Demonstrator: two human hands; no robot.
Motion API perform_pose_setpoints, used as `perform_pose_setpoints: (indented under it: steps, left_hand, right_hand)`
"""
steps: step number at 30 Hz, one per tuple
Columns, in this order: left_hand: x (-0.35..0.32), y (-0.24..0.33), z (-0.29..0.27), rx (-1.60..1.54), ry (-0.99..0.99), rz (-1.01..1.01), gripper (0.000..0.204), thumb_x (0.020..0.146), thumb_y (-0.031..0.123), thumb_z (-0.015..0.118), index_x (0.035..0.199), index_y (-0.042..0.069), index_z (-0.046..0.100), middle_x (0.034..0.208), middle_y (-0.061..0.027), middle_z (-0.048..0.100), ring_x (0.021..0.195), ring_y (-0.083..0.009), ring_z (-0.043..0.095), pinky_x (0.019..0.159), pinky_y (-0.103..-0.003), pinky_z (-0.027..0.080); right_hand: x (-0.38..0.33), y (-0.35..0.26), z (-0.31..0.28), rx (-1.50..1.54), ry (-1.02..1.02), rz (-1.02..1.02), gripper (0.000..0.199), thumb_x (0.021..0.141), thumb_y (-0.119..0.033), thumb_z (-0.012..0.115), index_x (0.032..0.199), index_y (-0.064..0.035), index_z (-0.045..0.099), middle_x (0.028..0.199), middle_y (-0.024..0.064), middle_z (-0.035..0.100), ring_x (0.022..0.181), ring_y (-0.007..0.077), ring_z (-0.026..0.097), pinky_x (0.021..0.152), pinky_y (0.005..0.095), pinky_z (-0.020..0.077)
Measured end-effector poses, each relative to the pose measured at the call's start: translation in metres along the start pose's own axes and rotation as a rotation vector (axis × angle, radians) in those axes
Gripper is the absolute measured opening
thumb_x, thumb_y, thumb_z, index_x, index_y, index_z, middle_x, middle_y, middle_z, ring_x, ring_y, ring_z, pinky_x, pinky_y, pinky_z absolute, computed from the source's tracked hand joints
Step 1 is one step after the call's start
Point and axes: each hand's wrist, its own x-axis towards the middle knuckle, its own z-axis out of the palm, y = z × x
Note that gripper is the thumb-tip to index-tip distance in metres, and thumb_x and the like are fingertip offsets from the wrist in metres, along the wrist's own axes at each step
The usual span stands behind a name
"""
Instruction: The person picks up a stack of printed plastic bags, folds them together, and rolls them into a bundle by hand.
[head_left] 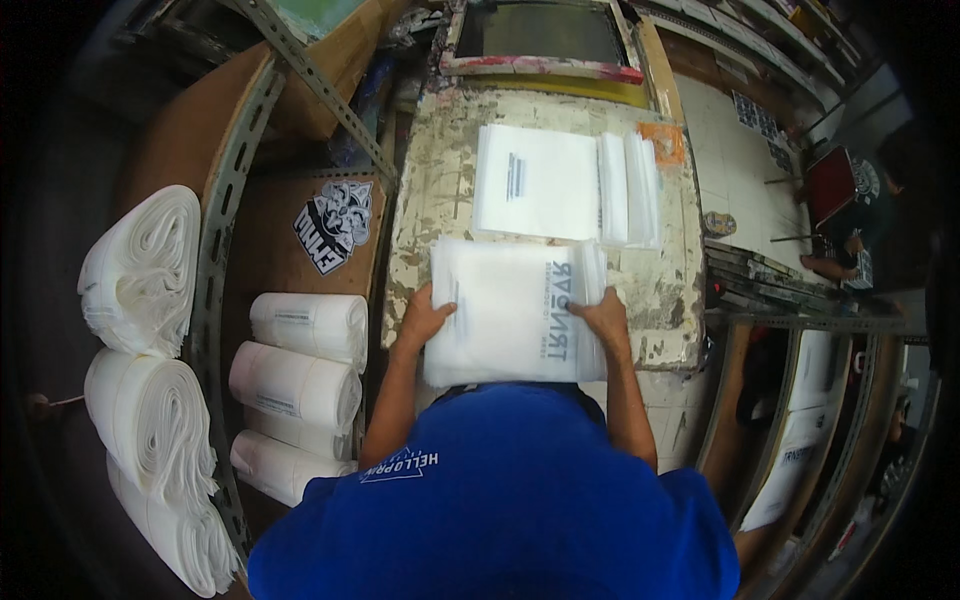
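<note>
A stack of white bags [515,310] is being gripped at both side edges on the worn table [440,200], left hand [425,318] and right hand [605,315] curled around it. Beyond it, a second pile [540,183] is lying flat.

A second pile of white sheets [537,182] lies on the far part of the worn, paint-flaked counter [437,190], with a narrower white stack [630,188] just beside it. Beyond stands a framed printing screen [541,38]. To the left, rolls of white material [300,370] fill a shelf, more rolls [145,330] outside it. A black-and-white sticker [336,225] sits on brown board.
</note>
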Motion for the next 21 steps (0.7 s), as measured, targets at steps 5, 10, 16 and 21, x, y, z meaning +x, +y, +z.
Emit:
perform_pose_setpoints:
  steps: [5, 10, 16, 21]
  left_hand:
    - [0.001, -0.002, 0.019, 0.232, 0.096, 0.11, 0.039, 0.082, 0.013, 0.068, 0.117, -0.004, 0.061, 0.107, -0.0254, 0.068, 0.097, -0.0356, 0.067, 0.087, -0.04, 0.051]
    - [-0.016, 0.022, -0.004, -0.325, 0.075, 0.033, 0.032, 0.087, 0.009, 0.064, 0.116, -0.005, 0.064, 0.103, -0.0151, 0.071, 0.091, -0.022, 0.067, 0.084, -0.034, 0.051]
    - [-0.048, 0.061, -0.026, -0.573, 0.269, 0.182, 0.029, 0.087, 0.006, 0.071, 0.114, -0.005, 0.065, 0.101, -0.0097, 0.071, 0.089, -0.018, 0.067, 0.081, -0.032, 0.053]
    - [-0.048, 0.052, -0.019, -0.55, 0.295, 0.236, 0.032, 0.085, 0.003, 0.073, 0.114, -0.006, 0.063, 0.105, -0.0117, 0.07, 0.097, -0.0199, 0.066, 0.088, -0.034, 0.052]
  right_hand:
    - [-0.002, -0.001, 0.011, -0.128, 0.085, -0.049, 0.055, 0.064, -0.015, 0.08, 0.103, 0.0124, 0.052, 0.102, 0.0361, 0.063, 0.099, 0.0476, 0.064, 0.084, 0.0462, 0.0527]
    - [-0.018, -0.015, -0.024, 0.211, -0.01, -0.258, 0.057, 0.067, -0.009, 0.079, 0.114, 0.0071, 0.051, 0.105, 0.0259, 0.066, 0.099, 0.0348, 0.066, 0.088, 0.0402, 0.0511]
    - [-0.076, -0.047, -0.062, 0.61, 0.143, -0.464, 0.058, 0.07, -0.004, 0.081, 0.118, 0.0045, 0.048, 0.106, 0.0175, 0.065, 0.1, 0.0257, 0.063, 0.089, 0.0381, 0.0495]
    - [-0.046, 0.007, -0.028, 0.683, 0.219, -0.579, 0.071, 0.068, -0.002, 0.083, 0.129, 0.0019, 0.047, 0.11, 0.0149, 0.064, 0.103, 0.0247, 0.062, 0.094, 0.0379, 0.0485]
